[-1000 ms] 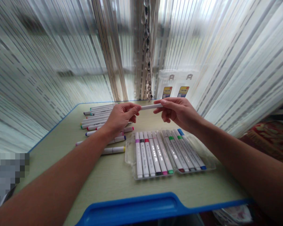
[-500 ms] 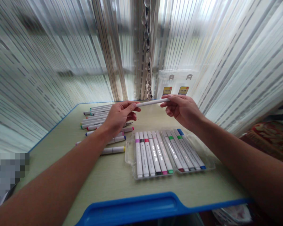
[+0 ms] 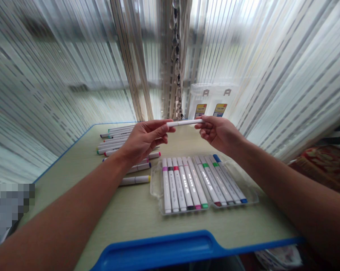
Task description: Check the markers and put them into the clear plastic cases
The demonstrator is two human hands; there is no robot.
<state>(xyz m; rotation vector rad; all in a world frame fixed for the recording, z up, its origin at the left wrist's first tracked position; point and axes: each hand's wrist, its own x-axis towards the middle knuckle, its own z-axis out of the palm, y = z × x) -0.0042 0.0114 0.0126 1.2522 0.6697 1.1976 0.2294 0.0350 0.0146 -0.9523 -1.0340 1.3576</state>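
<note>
A white marker (image 3: pixel 184 122) is held level above the table, one end in each hand. My left hand (image 3: pixel 143 140) pinches its left end and my right hand (image 3: pixel 219 132) pinches its right end. Below them an open clear plastic case (image 3: pixel 251 194) holds several white markers with coloured caps, laid side by side. Under and to the left of my left hand, several loose markers (image 3: pixel 136 180) lie on the pale green table (image 3: pixel 130 214).
The table has a blue rim (image 3: pixel 158 248) with a moulded lip at the near edge. Striped sheer curtains hang behind and at both sides. Two clear packages with yellow labels (image 3: pixel 212 101) lean at the back. A patterned red cloth (image 3: pixel 322 165) lies at the right.
The marker rose slightly from a second ago and is level again. My right hand slid out to the marker's right end; my left hand shifted a little to the right.
</note>
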